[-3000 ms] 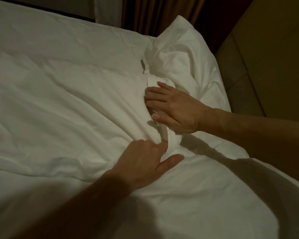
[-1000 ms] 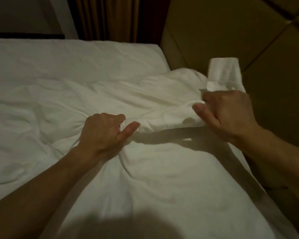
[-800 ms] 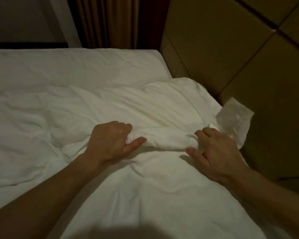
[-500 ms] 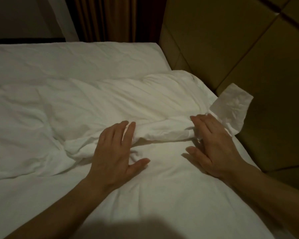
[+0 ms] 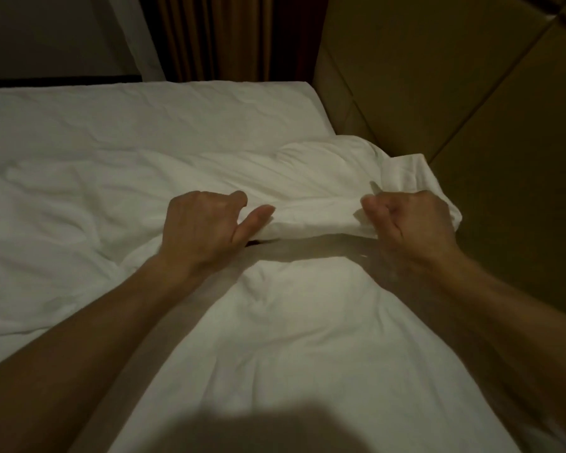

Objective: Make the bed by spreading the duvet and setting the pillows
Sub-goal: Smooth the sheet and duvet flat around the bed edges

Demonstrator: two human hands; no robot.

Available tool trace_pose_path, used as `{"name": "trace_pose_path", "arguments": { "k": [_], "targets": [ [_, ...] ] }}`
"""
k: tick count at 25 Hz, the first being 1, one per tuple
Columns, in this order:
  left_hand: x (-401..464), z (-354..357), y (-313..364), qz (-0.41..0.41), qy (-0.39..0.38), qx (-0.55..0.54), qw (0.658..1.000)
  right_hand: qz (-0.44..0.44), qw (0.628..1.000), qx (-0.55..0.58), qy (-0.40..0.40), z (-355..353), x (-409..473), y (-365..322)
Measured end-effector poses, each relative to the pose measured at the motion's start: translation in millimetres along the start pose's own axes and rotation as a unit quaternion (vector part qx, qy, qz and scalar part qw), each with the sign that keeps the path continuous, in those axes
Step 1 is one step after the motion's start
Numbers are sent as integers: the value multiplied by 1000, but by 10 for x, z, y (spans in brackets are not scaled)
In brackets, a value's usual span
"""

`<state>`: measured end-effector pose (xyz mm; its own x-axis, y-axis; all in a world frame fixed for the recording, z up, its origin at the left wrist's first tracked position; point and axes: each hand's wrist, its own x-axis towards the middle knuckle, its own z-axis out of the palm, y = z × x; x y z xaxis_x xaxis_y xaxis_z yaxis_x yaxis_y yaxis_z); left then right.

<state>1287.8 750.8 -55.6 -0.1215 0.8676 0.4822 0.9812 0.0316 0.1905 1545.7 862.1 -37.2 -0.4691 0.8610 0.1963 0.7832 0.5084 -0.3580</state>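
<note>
Fingers of the left hand [image 5: 203,230] are curled tightly over a bunched fold of the white duvet [image 5: 291,322], with the thumb extended along the fold's near edge and pressing the cloth against the knuckles. Fingers of the right hand [image 5: 412,230] are likewise closed into a fist around the same fold, the thumb tucked against the index finger and a small tuft of fabric showing at the pinch. Between the two hands the gripped edge runs as a thick, rolled band, raised slightly so that it casts a dark shadow on the cloth just nearer the person. Beyond the right fingers a loose corner of the duvet [image 5: 409,174] stands up beside the padded headboard [image 5: 455,93]. Beyond the left fingers the duvet lies rumpled, and farther still a flat white bed sheet [image 5: 144,119] covers the mattress up to its far edge. Past that edge hangs a brown curtain [image 5: 209,37]. Both bare forearms extend from the lower corners toward the hands, over duvet that spreads down to the bottom of the view. No pillow can be made out with certainty.
</note>
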Motion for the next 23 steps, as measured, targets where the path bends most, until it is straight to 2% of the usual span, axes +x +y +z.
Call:
{"name": "trace_pose_path", "arguments": {
  "k": [3,6,11,16,23],
  "targets": [
    [-93,-158,144,-22,-47,-7,999,-47,999,-18,-6,-154,-93,-91],
    [-276,-408,295,-24,-81,0,996,-37,999,-25,-26,-333,-398,-140],
    [-127,-1153,511,24,-62,-17,998,-66,997,-26,41,-954,-670,-343],
    [-335,-1781,707,91,-27,-81,992,-111,987,-51,109,-1563,-1078,-632],
    [-539,-2634,869,123,-3,-96,988,-92,978,-128,137,-2169,-1617,-1226]
  ]
}}
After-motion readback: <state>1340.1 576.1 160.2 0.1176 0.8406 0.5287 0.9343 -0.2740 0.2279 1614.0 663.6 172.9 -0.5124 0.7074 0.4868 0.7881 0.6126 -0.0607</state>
